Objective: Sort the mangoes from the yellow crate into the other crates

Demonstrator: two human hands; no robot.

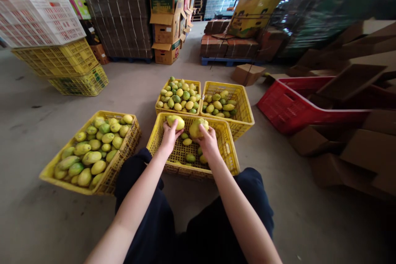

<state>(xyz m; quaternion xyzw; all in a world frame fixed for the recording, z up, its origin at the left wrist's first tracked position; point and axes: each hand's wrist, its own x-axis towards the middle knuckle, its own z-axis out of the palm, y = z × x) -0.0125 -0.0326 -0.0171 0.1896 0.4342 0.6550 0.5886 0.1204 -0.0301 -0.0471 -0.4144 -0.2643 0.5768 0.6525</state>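
Note:
My left hand (169, 137) is closed around a smooth yellow lemon (177, 122). A larger, knobbly yellow lemon (196, 128) is gripped in my right hand (208, 143). Both hands are over a yellow plastic crate (232, 153) between my knees, where several yellow and green lemons (190, 157) lie on the slotted bottom. Against its far side stand two more yellow crates: the left one is heaped with small yellow-green lemons (176, 99), the right one partly filled with lemons (218, 106). My forearms hide part of the near crate.
To my left sits a full crate of lemons (93, 154). Stacked crates (58, 55) stand farther left. A red crate (278, 103) and loose cardboard boxes (365, 148) lie to the right. Strapped cardboard (229, 45) on a blue pallet and piled boxes (167, 29) are at the back.

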